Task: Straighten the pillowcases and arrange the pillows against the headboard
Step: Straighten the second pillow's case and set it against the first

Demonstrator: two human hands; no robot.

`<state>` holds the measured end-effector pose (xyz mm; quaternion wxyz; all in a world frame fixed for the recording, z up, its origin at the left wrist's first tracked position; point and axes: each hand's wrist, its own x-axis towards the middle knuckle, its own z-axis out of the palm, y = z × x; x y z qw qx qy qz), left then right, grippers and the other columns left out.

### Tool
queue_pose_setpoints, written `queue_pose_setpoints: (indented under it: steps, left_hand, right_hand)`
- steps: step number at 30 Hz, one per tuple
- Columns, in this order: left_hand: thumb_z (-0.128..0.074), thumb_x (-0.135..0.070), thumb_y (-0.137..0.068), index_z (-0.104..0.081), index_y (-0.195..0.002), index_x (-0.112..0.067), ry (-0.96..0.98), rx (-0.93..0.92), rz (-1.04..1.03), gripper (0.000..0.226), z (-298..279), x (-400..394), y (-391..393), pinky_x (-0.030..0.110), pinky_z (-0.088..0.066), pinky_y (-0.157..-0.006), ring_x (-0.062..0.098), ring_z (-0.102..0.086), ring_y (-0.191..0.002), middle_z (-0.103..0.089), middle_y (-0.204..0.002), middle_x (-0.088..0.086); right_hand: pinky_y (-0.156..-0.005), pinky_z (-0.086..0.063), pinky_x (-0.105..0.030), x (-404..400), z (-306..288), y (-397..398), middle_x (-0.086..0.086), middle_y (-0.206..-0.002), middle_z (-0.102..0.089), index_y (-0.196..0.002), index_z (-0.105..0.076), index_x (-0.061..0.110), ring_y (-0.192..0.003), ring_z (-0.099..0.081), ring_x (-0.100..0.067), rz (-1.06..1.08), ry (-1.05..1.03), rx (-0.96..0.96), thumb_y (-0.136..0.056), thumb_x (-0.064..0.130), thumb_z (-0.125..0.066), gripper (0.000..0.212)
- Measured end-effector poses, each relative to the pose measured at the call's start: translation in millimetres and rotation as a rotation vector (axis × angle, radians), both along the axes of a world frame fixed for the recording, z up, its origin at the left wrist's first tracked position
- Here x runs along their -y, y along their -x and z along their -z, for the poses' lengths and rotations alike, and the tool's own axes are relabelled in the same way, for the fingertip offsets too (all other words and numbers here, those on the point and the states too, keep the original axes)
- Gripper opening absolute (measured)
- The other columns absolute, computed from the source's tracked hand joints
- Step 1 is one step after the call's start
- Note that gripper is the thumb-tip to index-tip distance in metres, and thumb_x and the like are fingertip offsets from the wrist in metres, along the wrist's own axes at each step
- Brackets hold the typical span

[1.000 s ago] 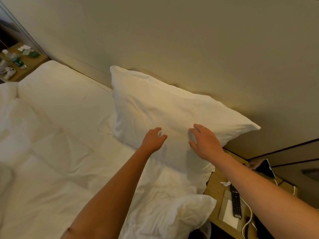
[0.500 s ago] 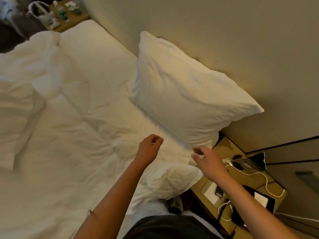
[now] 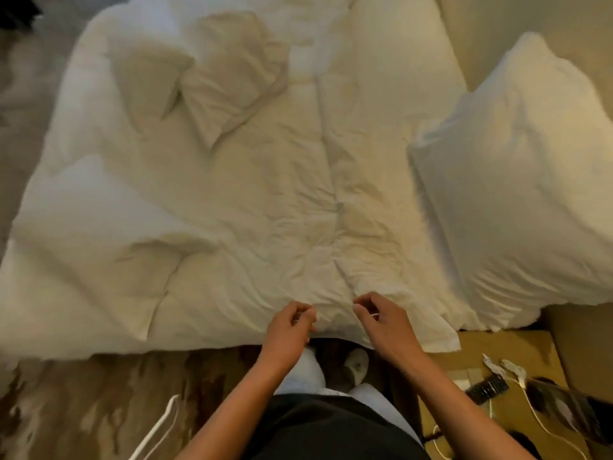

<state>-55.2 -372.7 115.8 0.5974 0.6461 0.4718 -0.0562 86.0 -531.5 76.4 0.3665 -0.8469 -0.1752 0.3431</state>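
Note:
A plump white pillow [image 3: 527, 180] stands at the right, leaning on the beige headboard [image 3: 464, 34]. A second, crumpled white pillow [image 3: 219, 81] lies far off on the rumpled duvet [image 3: 205, 200]. At the bed's near edge lies a creased fold of white fabric [image 3: 374, 260]. My left hand [image 3: 290, 330] and my right hand [image 3: 381, 323] are side by side on it. The fingers of both are curled and pinch its edge.
A wooden nightstand [image 3: 504, 423] at the lower right carries a remote [image 3: 486, 390], white cables and a dark device. Patterned floor runs along the near side of the bed. My legs and slippered feet [image 3: 356, 363] are against the bed edge.
The view has swung from the headboard down across the bed. Both hands left the standing pillow, drew back to the near bed edge and curled onto the creased fabric.

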Motion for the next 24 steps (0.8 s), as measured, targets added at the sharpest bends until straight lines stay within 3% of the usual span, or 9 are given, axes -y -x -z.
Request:
queue_pose_setpoints:
  steps: [7,14,19,24]
  left_hand:
    - [-0.056,-0.033,-0.102,-0.068,-0.114,-0.027,-0.021,0.003,-0.365,0.018,7.1,-50.3,149.1,0.027,-0.060,-0.079,0.004,-0.071,-0.091,-0.073,-0.101,-0.007]
    - [-0.057,-0.040,-0.100,-0.068,-0.105,-0.037,-0.025,0.056,-0.611,0.012,11.2,-125.0,275.8,0.026,-0.061,-0.079,0.001,-0.071,-0.091,-0.073,-0.098,-0.013]
    - [-0.057,-0.041,-0.100,-0.068,-0.102,-0.036,-0.013,0.075,-0.680,0.013,10.3,-185.5,318.2,0.025,-0.060,-0.077,0.001,-0.071,-0.088,-0.074,-0.095,-0.010]
    - [-0.059,-0.036,-0.100,-0.071,-0.100,-0.028,0.006,0.125,-0.708,0.014,8.4,-257.3,320.1,0.033,-0.062,-0.082,0.011,-0.072,-0.091,-0.075,-0.093,-0.004]
  right_hand:
    - [-0.075,-0.049,-0.017,-168.3,-31.2,83.6,0.023,-0.094,-0.071,-0.097,-0.072,0.035,-0.088,-0.064,0.008,-0.315,-0.127,0.050,-0.099,0.038,-0.064,0.009]
    - [-0.081,-0.054,-0.025,-278.0,-35.5,195.6,0.020,-0.097,-0.072,-0.099,-0.073,0.033,-0.091,-0.066,0.002,-0.529,-0.115,0.054,-0.101,0.035,-0.062,0.011]
    - [-0.080,-0.052,-0.024,-312.7,-24.9,237.8,0.018,-0.099,-0.073,-0.098,-0.072,0.033,-0.093,-0.067,0.001,-0.597,-0.059,0.055,-0.101,0.032,-0.063,0.010]
    - [-0.077,-0.049,-0.019,-344.4,-10.6,245.2,0.019,-0.097,-0.074,-0.095,-0.071,0.036,-0.093,-0.067,0.003,-0.585,0.028,0.046,-0.101,0.034,-0.063,0.010]
